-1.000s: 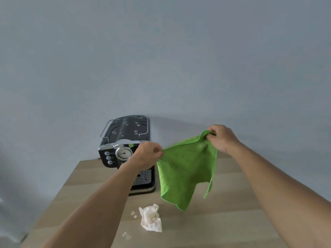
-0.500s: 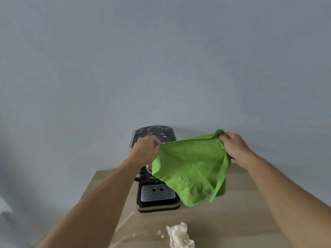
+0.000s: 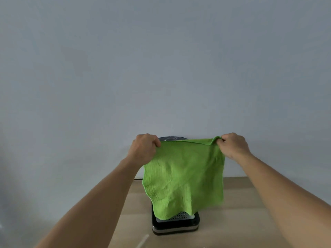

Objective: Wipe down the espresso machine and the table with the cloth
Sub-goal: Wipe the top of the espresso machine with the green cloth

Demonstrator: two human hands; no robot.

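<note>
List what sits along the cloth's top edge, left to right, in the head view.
Left hand → machine top peeking over the edge → right hand; each hand pinches a top corner of the cloth.

Both bare arms reach forward and up, well apart. The left hand (image 3: 144, 149) is closed, knuckles up, pinching a top corner of the cloth (image 3: 184, 178). The right hand (image 3: 232, 146) pinches the other corner, probably between thumb and fingers.
</note>
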